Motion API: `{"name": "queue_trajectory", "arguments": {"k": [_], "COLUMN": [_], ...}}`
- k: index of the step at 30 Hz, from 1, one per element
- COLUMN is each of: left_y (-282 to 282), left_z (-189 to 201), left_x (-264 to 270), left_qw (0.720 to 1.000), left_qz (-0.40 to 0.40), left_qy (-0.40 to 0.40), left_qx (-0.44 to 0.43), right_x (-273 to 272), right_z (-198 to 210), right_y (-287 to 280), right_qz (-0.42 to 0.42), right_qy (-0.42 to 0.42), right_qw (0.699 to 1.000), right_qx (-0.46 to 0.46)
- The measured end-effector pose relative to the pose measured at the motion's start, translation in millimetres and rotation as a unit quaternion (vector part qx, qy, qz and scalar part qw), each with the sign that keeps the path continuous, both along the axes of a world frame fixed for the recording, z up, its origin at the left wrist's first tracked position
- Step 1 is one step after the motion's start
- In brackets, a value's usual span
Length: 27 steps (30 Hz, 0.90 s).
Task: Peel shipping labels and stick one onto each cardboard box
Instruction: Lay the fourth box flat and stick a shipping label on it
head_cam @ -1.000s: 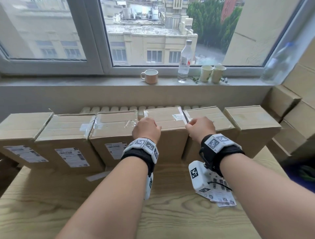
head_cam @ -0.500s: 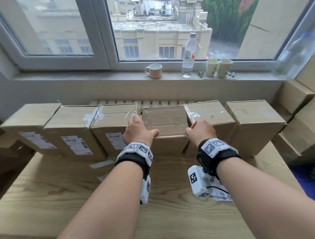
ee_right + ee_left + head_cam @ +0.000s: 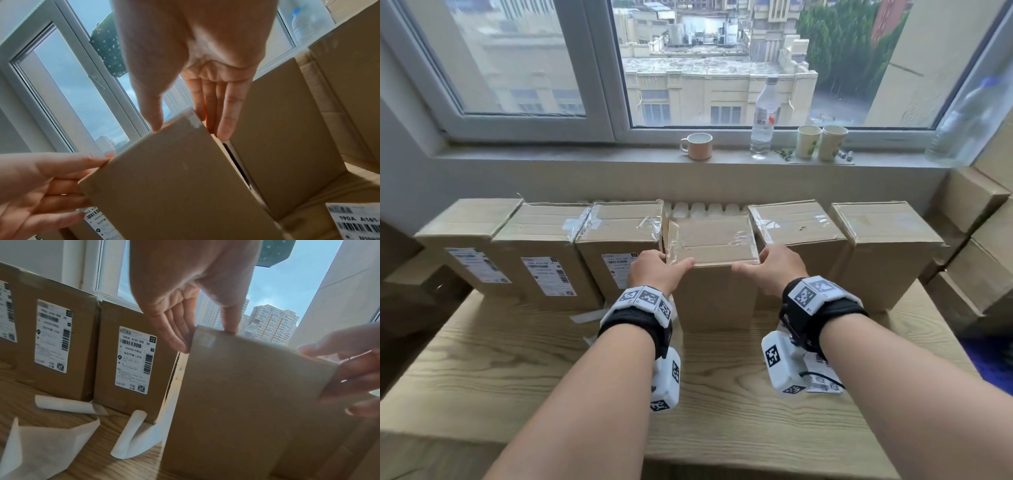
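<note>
progress: three brown cardboard boxes [image 3: 541,263] along the pale wooden surface's [image 3: 524,370] far edge labelled, three unlabelled | left hand [image 3: 654,270] and right hand [image 3: 774,267] clasp fourth, plain brown cardboard box [image 3: 714,270] mid-row, fingers on its sides, thumbs on top | white shipping labels [image 3: 822,375] near right edge

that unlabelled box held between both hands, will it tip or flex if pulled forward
The unlabelled box looks stiff: taped corrugated card with straight edges. Standing tall on a narrow base, it might tip. Left hand and right hand at its top corners should steady it.
</note>
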State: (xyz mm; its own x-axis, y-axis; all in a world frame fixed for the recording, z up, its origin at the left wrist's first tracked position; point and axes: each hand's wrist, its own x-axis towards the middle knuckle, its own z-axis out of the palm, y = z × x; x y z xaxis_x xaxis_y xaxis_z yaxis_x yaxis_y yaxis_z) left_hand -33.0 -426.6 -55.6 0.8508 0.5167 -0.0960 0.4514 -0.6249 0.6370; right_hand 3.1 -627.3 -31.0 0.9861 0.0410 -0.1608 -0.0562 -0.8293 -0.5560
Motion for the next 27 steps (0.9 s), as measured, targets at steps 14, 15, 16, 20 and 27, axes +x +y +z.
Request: {"name": "queue_trajectory", "arguments": {"k": [14,15,16,20,27], "left_y": [14.8,15.8,17.2,21.3,27.2], "left_z": [5.0,0.5,-4.6,-22.7,-53.8], "left_x": [-14.0,-14.4,-15.1,-18.7,-12.9], "left_qw": [0.994,0.993,0.991,0.981,0.979], "left_qz": [0.004,0.002,0.002,-0.005,-0.007], "left_qy": [0.014,0.029,0.049,0.14,0.184], "left_qx": [-0.109,-0.116,-0.122,-0.133,-0.092], "right_x": [-10.4,-9.1,-8.4,-8.0,-5.6], "right_z": [4.9,-0.9,-7.6,-37.4,-71.7], "right_y": [-3.3,-2.4,-1.1,6.2,12.2], "right_qz": [-0.013,-0.013,-0.013,-0.005,-0.026], "right_qy": [-0.016,-0.007,0.005,0.058,0.12], "right_qw": [1.0,1.0,1.0,0.998,0.992], "right_qx": [-0.012,-0.012,-0.013,-0.034,-0.024]}}
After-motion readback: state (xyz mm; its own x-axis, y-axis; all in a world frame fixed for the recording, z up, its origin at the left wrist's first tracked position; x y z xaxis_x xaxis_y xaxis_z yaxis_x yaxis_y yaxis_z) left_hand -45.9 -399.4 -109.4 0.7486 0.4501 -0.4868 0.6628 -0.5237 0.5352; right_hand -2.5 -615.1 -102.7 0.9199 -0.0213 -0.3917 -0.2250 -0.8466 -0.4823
